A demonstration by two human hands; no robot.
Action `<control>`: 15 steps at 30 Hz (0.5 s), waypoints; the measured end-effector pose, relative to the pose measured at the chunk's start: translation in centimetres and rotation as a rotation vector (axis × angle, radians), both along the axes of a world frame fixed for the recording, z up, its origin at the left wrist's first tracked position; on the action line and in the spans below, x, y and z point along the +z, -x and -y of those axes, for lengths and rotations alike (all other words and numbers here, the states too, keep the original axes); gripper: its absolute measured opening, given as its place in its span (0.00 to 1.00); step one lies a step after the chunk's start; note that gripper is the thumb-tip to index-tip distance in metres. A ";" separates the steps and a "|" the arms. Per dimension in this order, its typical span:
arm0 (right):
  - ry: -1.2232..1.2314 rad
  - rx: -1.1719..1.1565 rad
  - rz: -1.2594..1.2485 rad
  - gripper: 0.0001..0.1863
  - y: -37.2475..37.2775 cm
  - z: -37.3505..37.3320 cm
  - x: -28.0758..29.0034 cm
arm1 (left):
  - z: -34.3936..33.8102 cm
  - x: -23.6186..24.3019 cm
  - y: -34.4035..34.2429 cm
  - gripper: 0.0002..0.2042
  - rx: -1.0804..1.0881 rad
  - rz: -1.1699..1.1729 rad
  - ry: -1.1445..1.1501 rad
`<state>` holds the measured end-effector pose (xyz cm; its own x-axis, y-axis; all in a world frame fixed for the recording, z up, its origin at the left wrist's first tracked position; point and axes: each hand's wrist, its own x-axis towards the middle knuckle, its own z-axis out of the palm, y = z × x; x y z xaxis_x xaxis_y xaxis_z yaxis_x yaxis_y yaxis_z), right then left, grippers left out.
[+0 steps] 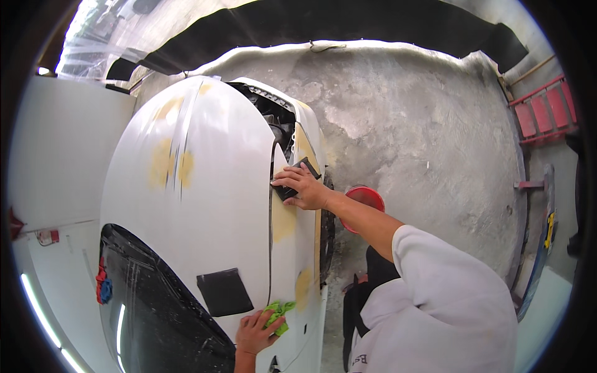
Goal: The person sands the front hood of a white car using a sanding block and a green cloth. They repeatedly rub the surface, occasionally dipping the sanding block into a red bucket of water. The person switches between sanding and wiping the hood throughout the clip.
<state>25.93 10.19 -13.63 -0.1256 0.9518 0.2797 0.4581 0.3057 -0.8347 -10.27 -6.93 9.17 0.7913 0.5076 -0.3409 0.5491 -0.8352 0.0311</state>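
A white car body with tan filler patches lies in front of me, its bonnet (217, 155) filling the left half. My right hand (305, 188) presses a black sanding pad (306, 166) flat on the front fender (285, 217), beside a tan patch. The pad's underside is hidden. Lower down, my left hand (254, 333) rests on the car with its fingers round a bunched green cloth (280, 316). Just above that hand, a square black sheet (225, 292), like sandpaper, lies flat near the windscreen (155, 311).
A red bucket (365, 198) stands on the concrete floor (435, 137), under my right forearm. The headlight opening (280, 121) exposes dark inner parts. A red rack (547, 112) and a long stand (538, 248) line the right wall. Black sheeting (323, 25) hangs across the far side.
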 end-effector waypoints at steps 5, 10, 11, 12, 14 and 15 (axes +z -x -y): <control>0.028 0.159 0.047 0.37 1.5 2.2 1.3 | 0.1 -0.1 0.1 0.26 0.009 -0.004 0.010; 0.072 -0.072 0.097 0.36 0.1 -0.7 1.5 | 0.1 0.1 0.0 0.26 0.016 -0.008 0.011; 0.050 -0.122 0.089 0.36 1.0 0.2 1.6 | 0.1 0.2 0.0 0.26 0.010 -0.002 0.004; 0.060 -0.088 0.088 0.36 2.0 1.3 1.7 | 0.1 0.2 0.0 0.26 0.010 -0.001 0.002; 0.055 -0.033 0.069 0.36 2.8 2.6 2.0 | 0.1 0.2 0.0 0.26 0.010 -0.001 0.005; 0.066 0.030 0.054 0.36 2.9 2.7 2.0 | 0.1 0.2 0.0 0.26 0.013 0.000 0.006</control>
<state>23.08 7.50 -11.60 -0.1679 0.9636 0.2082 0.4943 0.2650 -0.8279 -10.25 -6.99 9.39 0.7847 0.5156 -0.3441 0.5597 -0.8280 0.0358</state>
